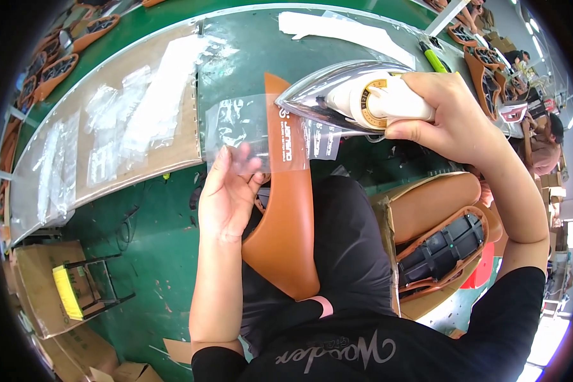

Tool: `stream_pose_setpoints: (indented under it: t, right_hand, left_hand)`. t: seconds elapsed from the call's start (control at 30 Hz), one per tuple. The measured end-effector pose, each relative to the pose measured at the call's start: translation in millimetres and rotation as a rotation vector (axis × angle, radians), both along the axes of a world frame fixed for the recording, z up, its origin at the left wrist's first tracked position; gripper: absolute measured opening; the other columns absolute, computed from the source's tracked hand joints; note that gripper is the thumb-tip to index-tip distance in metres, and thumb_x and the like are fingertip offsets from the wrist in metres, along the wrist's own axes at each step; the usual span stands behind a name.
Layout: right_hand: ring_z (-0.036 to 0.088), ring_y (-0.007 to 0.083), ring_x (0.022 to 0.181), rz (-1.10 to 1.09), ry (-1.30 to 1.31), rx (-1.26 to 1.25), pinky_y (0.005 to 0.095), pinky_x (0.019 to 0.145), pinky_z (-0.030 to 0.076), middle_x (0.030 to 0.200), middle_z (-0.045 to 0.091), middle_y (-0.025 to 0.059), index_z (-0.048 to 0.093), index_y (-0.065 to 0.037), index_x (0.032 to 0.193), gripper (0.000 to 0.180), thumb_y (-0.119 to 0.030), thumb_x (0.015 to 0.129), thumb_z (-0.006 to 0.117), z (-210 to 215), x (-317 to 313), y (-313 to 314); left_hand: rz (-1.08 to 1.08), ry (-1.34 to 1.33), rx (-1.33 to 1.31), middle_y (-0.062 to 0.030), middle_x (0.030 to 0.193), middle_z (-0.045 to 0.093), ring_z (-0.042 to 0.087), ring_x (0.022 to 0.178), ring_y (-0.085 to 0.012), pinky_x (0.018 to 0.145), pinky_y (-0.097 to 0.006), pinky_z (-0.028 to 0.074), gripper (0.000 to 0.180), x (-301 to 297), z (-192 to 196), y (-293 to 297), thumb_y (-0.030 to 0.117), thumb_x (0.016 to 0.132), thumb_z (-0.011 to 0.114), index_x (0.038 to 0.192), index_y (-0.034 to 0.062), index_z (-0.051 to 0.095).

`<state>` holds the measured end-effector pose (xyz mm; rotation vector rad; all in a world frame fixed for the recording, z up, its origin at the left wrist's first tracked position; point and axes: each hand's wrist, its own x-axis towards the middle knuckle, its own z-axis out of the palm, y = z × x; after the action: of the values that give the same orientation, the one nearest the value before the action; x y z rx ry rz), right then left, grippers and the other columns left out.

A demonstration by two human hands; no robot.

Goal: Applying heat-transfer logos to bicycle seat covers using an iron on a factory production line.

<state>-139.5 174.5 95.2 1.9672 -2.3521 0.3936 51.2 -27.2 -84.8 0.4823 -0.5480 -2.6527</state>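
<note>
**Iron on film, tan seat cover: items in view**

As I watch from the head camera, I log the following.

Item 1: right hand (455, 114), upper right of the frame. Fingers wrapped together around the white handle of an electric iron (356, 95); the grip is closed.

Item 2: the iron, chrome soleplate with a pointed nose aimed toward frame left, at upper centre. Its tip rests on a clear plastic film (267, 130) carrying white printed lettering.

Item 3: the clear film, centre of the frame, laid across the narrow upper end of a tan leather seat cover (286, 216).

Item 4: left hand (226, 194), centre left. Fingers extended and slightly spread, fingertips pressed on the lower left edge of the film; nothing is clamped in it.

Item 5: the seat cover, a long tan piece running from upper centre down to lower centre, lying over my dark-clothed lap.

Item 6: green worktable (248, 57), across the top of the frame, bearing a brown board (140, 146) strewn with loose plastic sheets (140, 108) at upper left.

Item 7: a second tan seat (436, 210), underside up with black ribs showing, at centre right.

Item 8: cardboard boxes (38, 286), lower left, on the green floor.
</note>
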Motion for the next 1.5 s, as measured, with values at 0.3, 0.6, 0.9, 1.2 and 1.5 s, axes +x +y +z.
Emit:
stream_pose_setpoints:
  t: [0.3, 0.6, 0.9, 1.2, 1.5]
  right_hand:
    - [0.054, 0.0375, 0.063, -0.007, -0.024, -0.013, 0.0368, 0.056, 0.043, 0.066, 0.054, 0.0205, 0.056, 0.003, 0.076, 0.047, -0.041, 0.073, 0.073, -2.9, -3.1, 1.1]
    - [0.052, 0.0358, 0.06, -0.028, -0.048, -0.026, 0.0363, 0.055, 0.042, 0.064, 0.053, 0.0203, 0.056, 0.003, 0.074, 0.047, -0.04, 0.074, 0.073, -5.3, -2.6, 2.3]
    - [0.05, 0.0349, 0.058, -0.086, -0.067, -0.008, 0.0368, 0.055, 0.041, 0.063, 0.052, 0.0205, 0.056, 0.004, 0.073, 0.045, -0.038, 0.074, 0.073, -9.4, -4.6, 5.7]
    - [0.045, 0.0263, 0.055, -0.158, -0.204, -0.067, 0.0326, 0.054, 0.039, 0.061, 0.05, 0.015, 0.056, 0.003, 0.074, 0.045, -0.038, 0.073, 0.074, -13.5, -3.0, 19.3]
    - [0.056, 0.0302, 0.06, -0.04, -0.182, -0.13, 0.0309, 0.056, 0.044, 0.068, 0.057, 0.014, 0.06, 0.002, 0.084, 0.039, -0.028, 0.069, 0.079, -11.4, 22.2, 27.8]
  left_hand:
    - [0.082, -0.004, -0.067, -0.0067, 0.105, 0.062, 0.063, 0.086, -0.0193, 0.072, -0.032, 0.048, 0.014, -0.6, -0.9, 1.9, 0.017, 0.091, 0.056, 0.103, 0.0091, 0.056]
    - [0.113, -0.004, -0.086, -0.0081, 0.104, 0.062, 0.062, 0.086, -0.0193, 0.074, -0.032, 0.048, 0.011, -1.5, -0.1, 3.4, 0.015, 0.091, 0.057, 0.1, 0.0082, 0.056]
    - [0.116, -0.014, -0.079, -0.0081, 0.102, 0.062, 0.06, 0.085, -0.0194, 0.074, -0.031, 0.047, 0.008, -2.9, -0.7, 2.9, 0.015, 0.091, 0.057, 0.095, 0.0087, 0.056]
    - [0.125, -0.017, -0.117, -0.0089, 0.1, 0.063, 0.061, 0.084, -0.0193, 0.074, -0.031, 0.047, 0.009, -2.5, 2.0, 7.4, 0.016, 0.091, 0.058, 0.096, 0.0092, 0.056]
    - [0.138, 0.025, -0.193, -0.0108, 0.096, 0.064, 0.062, 0.082, -0.0197, 0.073, -0.031, 0.048, 0.016, -1.6, 9.6, 10.4, 0.022, 0.093, 0.055, 0.101, 0.0087, 0.056]
